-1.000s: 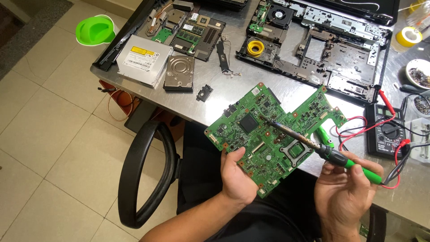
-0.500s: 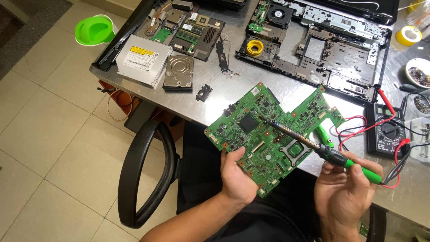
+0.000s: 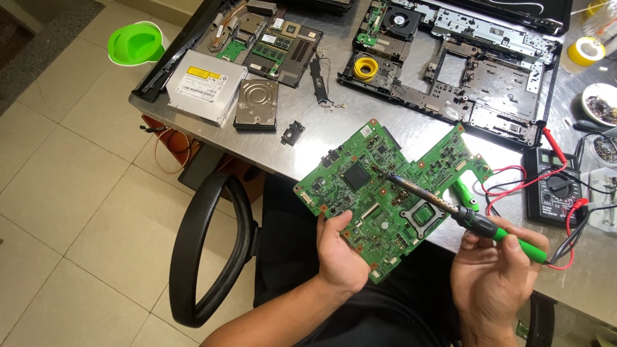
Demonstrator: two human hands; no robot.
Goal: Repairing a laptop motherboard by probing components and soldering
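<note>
My left hand [image 3: 340,254] grips the near edge of a green laptop motherboard [image 3: 385,193], holding it tilted above the table edge. My right hand [image 3: 498,270] holds a soldering iron [image 3: 475,222] with a green and black handle. Its dark tip rests on the board beside the large black chip [image 3: 357,175] near the board's middle. A second green-handled tool [image 3: 464,194] lies on the table under the board's right edge.
On the steel table [image 3: 308,144] lie an optical drive [image 3: 205,87], a hard disk [image 3: 257,104], an opened laptop base [image 3: 463,71], a black multimeter [image 3: 556,186] with red leads and a yellow tape roll [image 3: 585,50]. A black chair arm [image 3: 205,250] curves at my left.
</note>
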